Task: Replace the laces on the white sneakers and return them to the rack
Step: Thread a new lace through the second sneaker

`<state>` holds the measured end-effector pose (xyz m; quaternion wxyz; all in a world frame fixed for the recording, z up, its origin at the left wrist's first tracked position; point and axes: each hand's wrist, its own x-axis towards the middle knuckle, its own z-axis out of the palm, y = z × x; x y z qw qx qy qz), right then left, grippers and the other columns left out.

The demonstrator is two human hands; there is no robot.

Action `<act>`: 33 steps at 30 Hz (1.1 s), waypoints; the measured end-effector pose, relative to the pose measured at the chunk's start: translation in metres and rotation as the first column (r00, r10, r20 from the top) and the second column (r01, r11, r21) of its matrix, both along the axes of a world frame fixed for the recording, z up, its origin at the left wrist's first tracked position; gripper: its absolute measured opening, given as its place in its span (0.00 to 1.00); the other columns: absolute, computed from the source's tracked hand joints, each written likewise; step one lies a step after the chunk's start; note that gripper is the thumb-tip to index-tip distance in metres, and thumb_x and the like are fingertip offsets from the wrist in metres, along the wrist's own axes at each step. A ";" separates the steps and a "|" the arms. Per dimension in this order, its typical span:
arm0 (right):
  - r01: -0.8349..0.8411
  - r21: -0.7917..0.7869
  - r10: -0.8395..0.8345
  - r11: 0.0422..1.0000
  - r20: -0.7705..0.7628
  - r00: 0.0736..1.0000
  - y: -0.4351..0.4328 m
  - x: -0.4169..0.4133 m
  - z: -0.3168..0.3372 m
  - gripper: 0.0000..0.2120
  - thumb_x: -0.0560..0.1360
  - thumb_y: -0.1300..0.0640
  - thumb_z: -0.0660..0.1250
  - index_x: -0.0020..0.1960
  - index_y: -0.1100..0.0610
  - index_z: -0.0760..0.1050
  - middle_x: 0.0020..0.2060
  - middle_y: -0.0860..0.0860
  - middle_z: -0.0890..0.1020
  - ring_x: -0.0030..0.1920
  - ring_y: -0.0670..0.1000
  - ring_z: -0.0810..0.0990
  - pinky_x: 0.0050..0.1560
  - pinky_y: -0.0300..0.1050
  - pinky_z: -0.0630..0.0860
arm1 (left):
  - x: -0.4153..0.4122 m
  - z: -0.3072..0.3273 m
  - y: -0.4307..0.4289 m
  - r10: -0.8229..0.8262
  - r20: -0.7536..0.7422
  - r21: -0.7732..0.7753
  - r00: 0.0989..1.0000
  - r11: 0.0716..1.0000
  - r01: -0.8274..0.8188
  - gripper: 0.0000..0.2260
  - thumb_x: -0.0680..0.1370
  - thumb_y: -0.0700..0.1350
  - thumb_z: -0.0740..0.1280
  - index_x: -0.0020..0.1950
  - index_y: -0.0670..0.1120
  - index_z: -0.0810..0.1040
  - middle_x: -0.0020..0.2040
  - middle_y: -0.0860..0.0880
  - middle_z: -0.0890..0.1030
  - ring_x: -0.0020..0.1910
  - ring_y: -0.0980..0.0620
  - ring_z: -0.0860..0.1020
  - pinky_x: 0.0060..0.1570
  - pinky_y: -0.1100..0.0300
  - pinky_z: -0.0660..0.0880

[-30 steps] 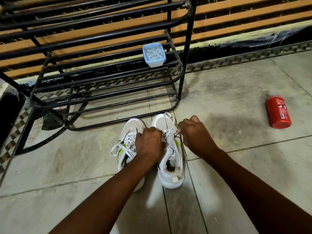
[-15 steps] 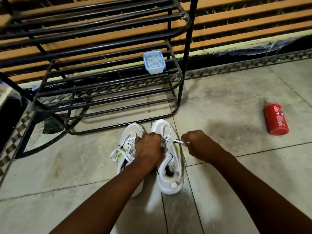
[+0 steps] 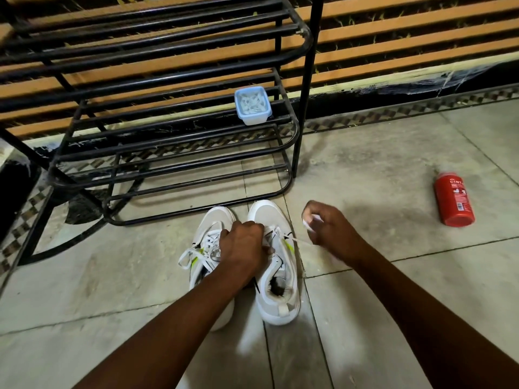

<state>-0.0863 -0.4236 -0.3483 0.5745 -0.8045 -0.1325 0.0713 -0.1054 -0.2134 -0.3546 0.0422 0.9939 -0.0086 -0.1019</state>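
Writing: the red bottle [image 3: 453, 199] shows white letters "CINT" near its top; the smaller print below is too small to read. The shoes carry black and lime marks on their sides, with no words that can be made out.
Floor: pale stone tiles [image 3: 379, 153] with dark joints, dusty, with a patterned dark border strip along the wall.
Wall: orange and dark horizontal slats [image 3: 407, 37] above a black base band.
Rack: black metal-bar shelves [image 3: 304, 113] standing on the floor against the wall, just beyond the shoe toes.
Tub: a small light-blue box [image 3: 254, 106] on a middle shelf near the rack's right end, with white bits inside.
Bottle: lies on its side on the floor, well right of the shoes.
Left shoe [image 3: 217, 220]: white, on the floor, laced, with bow loops hanging off its left side.
Right shoe [image 3: 269, 214]: white, touching the left shoe, toe just short of the rack's lowest bar.
Left hand [image 3: 244, 245]: fingers curled down, gripping the right shoe at its eyelets; the fingertips are hidden.
Right hand [image 3: 328, 231]: just right of the right shoe, raised off the floor, fingers curled around the lace.
Lace [image 3: 299, 240]: white, stretched taut from the right shoe's eyelets to the right hand, with a white end showing at the fingertips [image 3: 307, 217].
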 end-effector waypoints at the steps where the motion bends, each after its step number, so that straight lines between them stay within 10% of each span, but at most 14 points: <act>1: -0.054 -0.220 0.078 0.974 0.101 0.992 -0.002 -0.004 -0.011 0.07 0.75 0.62 0.60 0.40 0.53 0.68 0.33 0.48 0.72 0.33 0.50 0.71 0.36 0.47 0.71 | 0.000 0.000 0.000 0.001 0.002 0.001 1.000 1.000 -0.001 0.14 0.76 0.60 0.70 0.56 0.53 0.78 0.57 0.51 0.81 0.62 0.45 0.75 0.60 0.48 0.70; 7: -0.115 -0.692 0.300 0.712 0.152 0.942 0.005 -0.010 -0.016 0.13 0.76 0.46 0.58 0.46 0.52 0.78 0.40 0.50 0.83 0.43 0.59 0.81 0.42 0.48 0.76 | 0.001 0.003 -0.001 0.005 0.013 0.016 1.000 1.000 -0.006 0.14 0.76 0.59 0.72 0.56 0.52 0.79 0.55 0.50 0.81 0.62 0.45 0.76 0.59 0.49 0.71; 15: -0.015 -0.696 0.311 0.718 0.301 0.902 0.012 -0.003 0.035 0.10 0.71 0.50 0.55 0.34 0.49 0.71 0.26 0.43 0.65 0.40 0.53 0.73 0.39 0.41 0.62 | 0.002 0.006 -0.002 0.008 0.024 0.024 1.000 1.000 -0.009 0.15 0.75 0.59 0.73 0.57 0.53 0.80 0.55 0.49 0.82 0.60 0.45 0.77 0.58 0.49 0.72; 27: 0.071 -0.447 0.051 0.892 0.255 0.966 0.017 -0.005 0.045 0.04 0.75 0.51 0.64 0.47 0.47 0.77 0.32 0.48 0.81 0.36 0.53 0.79 0.43 0.52 0.78 | -0.007 0.019 -0.003 0.112 0.053 -0.161 0.992 0.982 -0.102 0.10 0.77 0.53 0.70 0.55 0.51 0.81 0.57 0.48 0.83 0.59 0.43 0.79 0.57 0.50 0.75; 30: 0.097 -0.244 -0.027 0.965 0.275 0.961 0.018 -0.007 0.053 0.08 0.77 0.60 0.66 0.51 0.47 0.72 0.32 0.51 0.79 0.35 0.52 0.79 0.39 0.53 0.77 | -0.002 0.026 0.001 0.285 0.007 -0.616 0.959 0.756 -0.220 0.07 0.77 0.40 0.71 0.53 0.50 0.84 0.51 0.51 0.86 0.53 0.51 0.84 0.54 0.53 0.80; 33: 0.150 -0.115 -0.107 0.982 0.317 0.942 0.021 -0.009 0.059 0.08 0.78 0.63 0.66 0.50 0.51 0.73 0.33 0.50 0.80 0.34 0.50 0.80 0.38 0.54 0.77 | 0.007 0.043 -0.005 0.108 -0.220 -0.929 0.970 0.281 -0.242 0.13 0.77 0.30 0.72 0.60 0.40 0.82 0.48 0.44 0.87 0.47 0.55 0.85 0.50 0.57 0.81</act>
